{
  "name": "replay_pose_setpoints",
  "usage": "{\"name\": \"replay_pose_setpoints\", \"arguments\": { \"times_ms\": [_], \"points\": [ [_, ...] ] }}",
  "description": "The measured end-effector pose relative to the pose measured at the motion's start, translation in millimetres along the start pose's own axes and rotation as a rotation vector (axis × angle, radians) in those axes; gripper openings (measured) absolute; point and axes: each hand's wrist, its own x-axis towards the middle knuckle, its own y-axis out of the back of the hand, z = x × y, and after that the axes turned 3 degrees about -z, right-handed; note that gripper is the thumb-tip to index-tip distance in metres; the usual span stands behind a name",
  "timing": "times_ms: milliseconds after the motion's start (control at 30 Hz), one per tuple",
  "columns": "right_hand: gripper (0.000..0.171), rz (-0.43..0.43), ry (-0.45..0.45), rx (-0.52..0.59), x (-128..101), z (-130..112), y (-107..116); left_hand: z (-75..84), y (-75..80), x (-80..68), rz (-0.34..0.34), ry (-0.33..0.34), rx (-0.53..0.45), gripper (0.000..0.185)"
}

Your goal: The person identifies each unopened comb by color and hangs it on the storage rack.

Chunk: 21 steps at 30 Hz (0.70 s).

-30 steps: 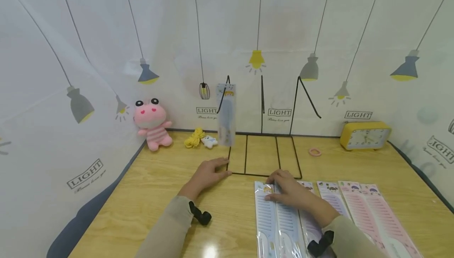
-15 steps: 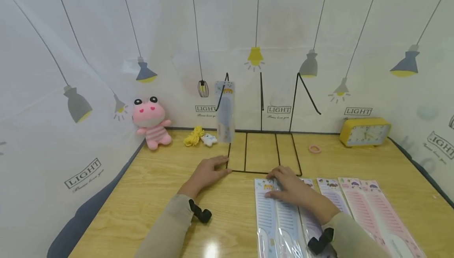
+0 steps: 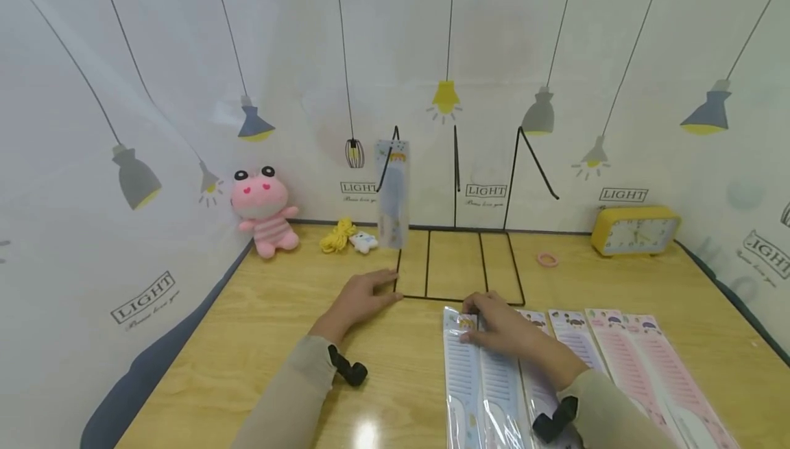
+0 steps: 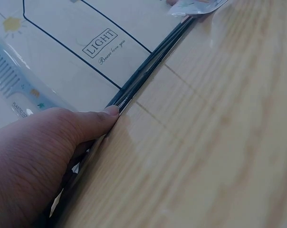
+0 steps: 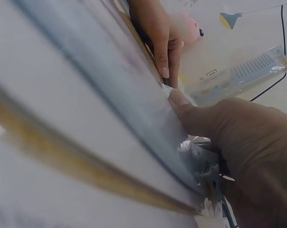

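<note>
My left hand (image 3: 361,300) holds the front left corner of a black wire display rack (image 3: 457,299); its thumb (image 4: 103,118) lies on the base wire in the left wrist view. My right hand (image 3: 503,329) pinches the top end of the leftmost packaged comb (image 3: 463,367), a blue one in a clear sleeve. That top end is slightly raised, and the thumb (image 5: 181,102) presses on the sleeve in the right wrist view. Another blue packaged comb (image 3: 501,387) lies partly under the right hand. One more packaged comb (image 3: 393,195) hangs from the rack's left hook.
To the right lie purple (image 3: 580,339) and pink packaged combs (image 3: 623,360). A pink plush toy (image 3: 265,209), yellow cord (image 3: 337,236), a small white figure (image 3: 364,242), a pink ring (image 3: 546,259) and a yellow clock (image 3: 636,231) stand along the back. The middle hook (image 3: 457,168) and right hook (image 3: 540,164) are bare.
The top of the leftmost packaged comb has risen a little, with my right fingers now at its edge. The left hand stays at the rack's corner.
</note>
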Motion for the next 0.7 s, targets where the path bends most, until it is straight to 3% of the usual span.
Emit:
{"name": "replay_pose_setpoints", "arguments": {
  "times_ms": [267,533,700],
  "points": [
    [0.068,0.052,-0.02,0.026,-3,7,-6,-1.7,-2.9,-4.6,-0.001,0.017,-0.016,0.058],
    [0.042,0.163,-0.081,0.221,-4,16,-9,-2.4,-2.0,-3.5,-0.003,0.007,-0.011,0.058],
    [0.035,0.236,-0.166,0.363,-3,14,-4,-2.0,-0.8,-0.4,-0.007,-0.001,-0.002,0.058]
  ]
}}
